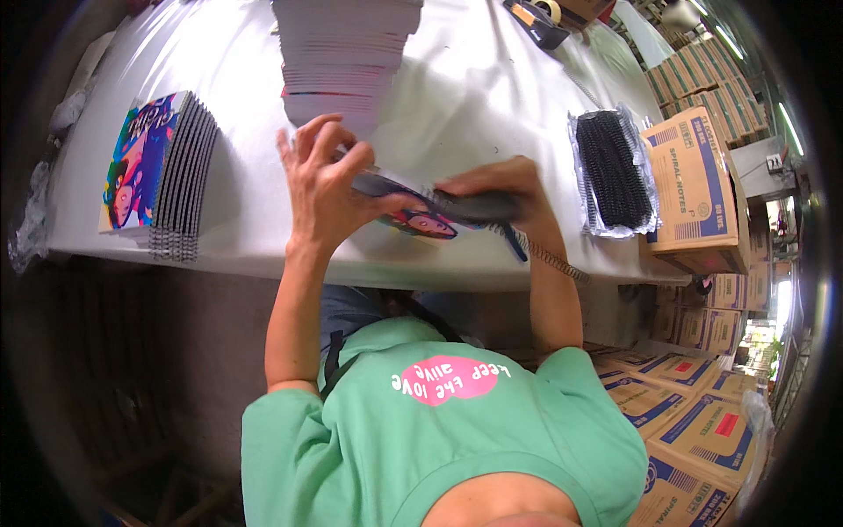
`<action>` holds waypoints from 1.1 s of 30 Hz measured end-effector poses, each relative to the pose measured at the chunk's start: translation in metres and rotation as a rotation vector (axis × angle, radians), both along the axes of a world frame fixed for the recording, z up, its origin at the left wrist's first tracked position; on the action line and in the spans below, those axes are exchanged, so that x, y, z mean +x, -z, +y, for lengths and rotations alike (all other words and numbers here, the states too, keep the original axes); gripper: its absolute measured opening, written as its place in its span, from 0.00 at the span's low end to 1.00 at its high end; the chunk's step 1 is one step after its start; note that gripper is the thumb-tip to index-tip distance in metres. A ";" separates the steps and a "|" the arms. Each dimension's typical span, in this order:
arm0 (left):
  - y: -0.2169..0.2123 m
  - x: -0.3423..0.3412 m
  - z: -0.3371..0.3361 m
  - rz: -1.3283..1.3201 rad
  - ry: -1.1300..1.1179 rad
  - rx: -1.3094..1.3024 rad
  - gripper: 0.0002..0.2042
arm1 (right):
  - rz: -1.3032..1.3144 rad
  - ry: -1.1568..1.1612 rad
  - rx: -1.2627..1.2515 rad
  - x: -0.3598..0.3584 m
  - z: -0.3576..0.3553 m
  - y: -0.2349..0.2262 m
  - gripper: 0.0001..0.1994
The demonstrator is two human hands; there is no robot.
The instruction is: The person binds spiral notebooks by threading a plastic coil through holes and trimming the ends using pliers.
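Note:
Above the table's near edge, my left hand [327, 180] grips a notebook [421, 225] with a colourful cover, thumb below and fingers bent over the top. The notebook is tilted and partly hidden by my hands. My right hand [505, 186] is closed around a dark tool with a blue handle [515, 244], which looks like pliers and is blurred. Its working end is against the notebook's right edge. A thin black spiral coil [558, 262] runs out past my right wrist from that edge.
On the white-covered table [474, 97], a stack of coil-bound notebooks [158, 167] stands left and a tall paper stack [347, 61] at the back. Right are a plastic-wrapped bundle of black coils [610, 171] and a cardboard box [694, 184]. A tape dispenser [537, 25] sits far right.

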State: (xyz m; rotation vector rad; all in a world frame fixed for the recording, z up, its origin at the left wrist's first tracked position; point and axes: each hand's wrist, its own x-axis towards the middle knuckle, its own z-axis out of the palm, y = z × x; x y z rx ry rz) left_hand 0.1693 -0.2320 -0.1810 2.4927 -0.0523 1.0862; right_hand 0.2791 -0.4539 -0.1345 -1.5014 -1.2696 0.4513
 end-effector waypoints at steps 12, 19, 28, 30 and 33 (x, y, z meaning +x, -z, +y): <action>-0.003 0.008 -0.003 -0.120 0.119 -0.191 0.28 | 0.064 -0.166 0.163 0.007 0.037 -0.006 0.16; -0.004 0.005 0.008 -0.136 0.104 -0.280 0.29 | 0.121 0.096 0.009 0.012 0.048 0.011 0.13; 0.003 0.013 0.010 -0.162 0.099 -0.397 0.32 | 0.272 0.450 -0.056 0.010 0.054 0.024 0.12; 0.014 0.014 0.007 -0.071 0.056 -0.519 0.33 | 0.177 -0.118 0.339 0.018 0.059 0.015 0.14; 0.016 0.012 0.006 -0.173 0.078 -0.531 0.34 | -0.052 0.195 -0.091 0.018 0.067 0.017 0.09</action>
